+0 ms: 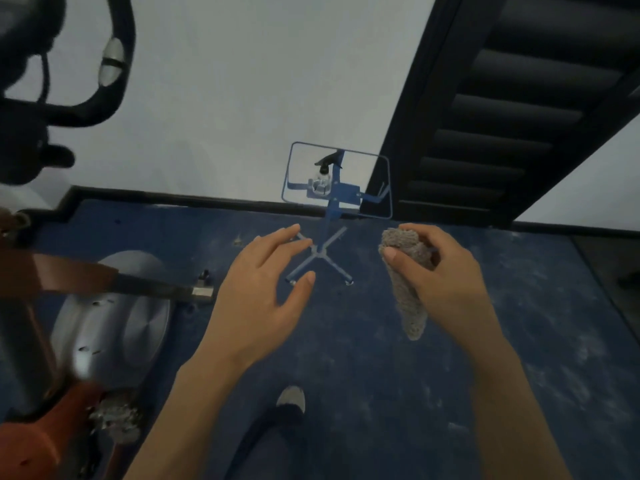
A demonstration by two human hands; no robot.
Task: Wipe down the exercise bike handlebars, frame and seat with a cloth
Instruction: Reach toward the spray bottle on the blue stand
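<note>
My right hand (pixel 440 271) grips a grey fuzzy cloth (pixel 405 299) that hangs down from the fist. My left hand (pixel 263 289) is held out beside it, fingers spread, holding nothing. The exercise bike stands at the left edge: black handlebars (pixel 114 84) with a silver sensor pad at top left, an orange-brown frame bar (pixel 69 275) and a silver flywheel cover (pixel 114 323) below. Both hands are apart from the bike, to its right. The seat is not visible.
A blue metal stand (pixel 329 216) with a cross-shaped foot stands by the white wall and holds a spray bottle (pixel 323 171). A dark louvred door (pixel 502 126) is at the right. The floor is blue carpet (pixel 381 375). My foot (pixel 291 400) shows below.
</note>
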